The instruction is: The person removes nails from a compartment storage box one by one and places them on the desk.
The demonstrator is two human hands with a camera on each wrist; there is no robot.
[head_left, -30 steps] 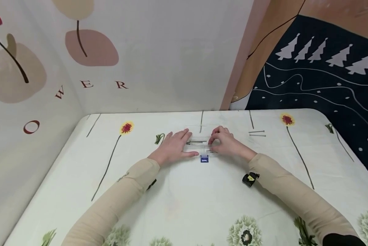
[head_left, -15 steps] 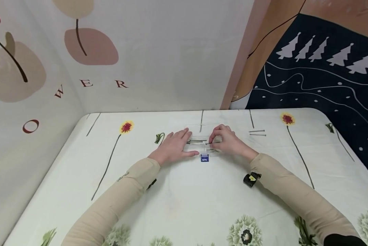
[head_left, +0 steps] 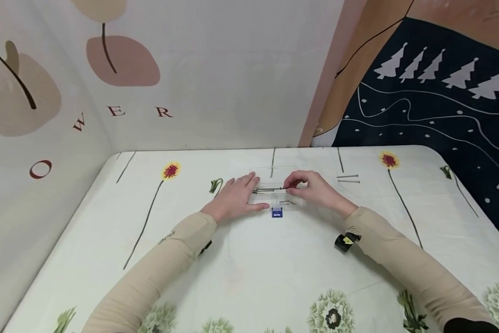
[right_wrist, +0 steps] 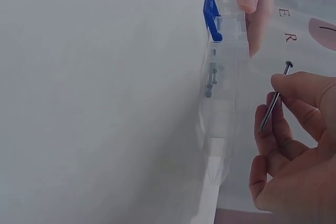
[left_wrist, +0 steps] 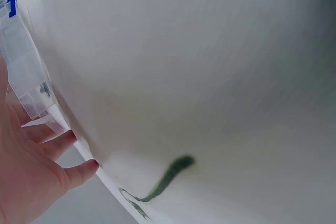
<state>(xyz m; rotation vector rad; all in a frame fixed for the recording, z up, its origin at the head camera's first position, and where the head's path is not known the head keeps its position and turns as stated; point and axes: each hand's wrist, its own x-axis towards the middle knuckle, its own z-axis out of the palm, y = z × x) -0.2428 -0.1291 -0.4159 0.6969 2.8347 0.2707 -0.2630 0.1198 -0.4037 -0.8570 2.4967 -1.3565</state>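
Observation:
A clear plastic compartment box [right_wrist: 223, 116] with a blue latch [head_left: 277, 212] lies on the cloth in front of me. My left hand [head_left: 235, 196] rests at its left end, fingers straight and spread. Several long nails [head_left: 266, 190] lie in the box beside that hand. Between thumb and fingertips my right hand [head_left: 312, 188] pinches a nail [right_wrist: 272, 109], held over the right part of the box with its head pointing left. Small metal pieces [right_wrist: 211, 80] show through the box's front wall. In the left wrist view, only part of the left hand [left_wrist: 34, 166] appears, beside the box.
Two loose nails [head_left: 348, 181] lie side by side on the cloth to the right of the box. The table has a white flowered cloth [head_left: 249, 268]. Behind it hangs a pale printed curtain [head_left: 233, 83], with a dark tree-patterned cloth [head_left: 433, 101] at the right.
My right hand has raised a nail from the right side of the box and brought it slightly back, level with the other long nails. My left hand has stayed in place.

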